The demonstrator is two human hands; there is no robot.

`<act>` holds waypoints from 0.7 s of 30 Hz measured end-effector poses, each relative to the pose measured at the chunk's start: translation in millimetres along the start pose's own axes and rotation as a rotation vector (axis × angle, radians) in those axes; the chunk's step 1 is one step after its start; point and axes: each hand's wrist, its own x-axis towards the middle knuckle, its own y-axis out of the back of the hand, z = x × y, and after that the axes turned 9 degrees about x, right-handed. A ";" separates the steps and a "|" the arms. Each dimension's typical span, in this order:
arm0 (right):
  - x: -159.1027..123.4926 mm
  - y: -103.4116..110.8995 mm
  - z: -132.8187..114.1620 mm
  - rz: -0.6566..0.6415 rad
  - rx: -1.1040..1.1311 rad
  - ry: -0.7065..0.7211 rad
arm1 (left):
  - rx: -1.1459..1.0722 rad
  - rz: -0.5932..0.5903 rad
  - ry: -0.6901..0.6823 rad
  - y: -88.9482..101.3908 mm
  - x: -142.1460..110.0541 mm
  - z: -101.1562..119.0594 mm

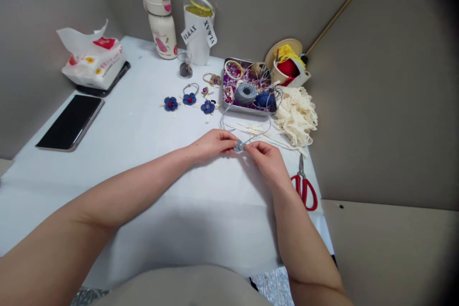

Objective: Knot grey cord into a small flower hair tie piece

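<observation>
A small grey crochet piece [239,146] is stretched between my two hands just above the white table. My left hand [219,143] pinches its left edge between thumb and fingers. My right hand [267,157] has its fingertips closed at the right edge; whether a thin tool is also in them, I cannot tell. Grey yarn [269,124] loops from the piece up to a grey yarn ball [245,93] in a metal tin [247,111]. Blue crocheted flowers [189,99] with red or pink centres lie beyond my left hand.
Red-handled scissors [304,191] lie beside my right forearm. Cream lace trim [297,114] is heaped at the right edge. Behind stand a bottle [162,33], a white cup [199,48] and a yarn container [278,75]. A phone [70,122] and tissue pack [95,64] lie left.
</observation>
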 end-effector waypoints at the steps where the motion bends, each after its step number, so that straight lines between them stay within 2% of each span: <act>1: -0.1 0.1 0.2 -0.002 -0.007 0.005 | 0.045 0.002 -0.022 -0.1 -0.9 1.0; 8: -0.1 0.2 3.1 -0.024 -0.086 0.036 | 0.310 -0.043 -0.077 -0.4 -6.6 7.1; 21: -2.9 0.0 -0.2 -0.066 -0.107 0.039 | 0.425 -0.105 -0.089 2.0 -9.2 11.5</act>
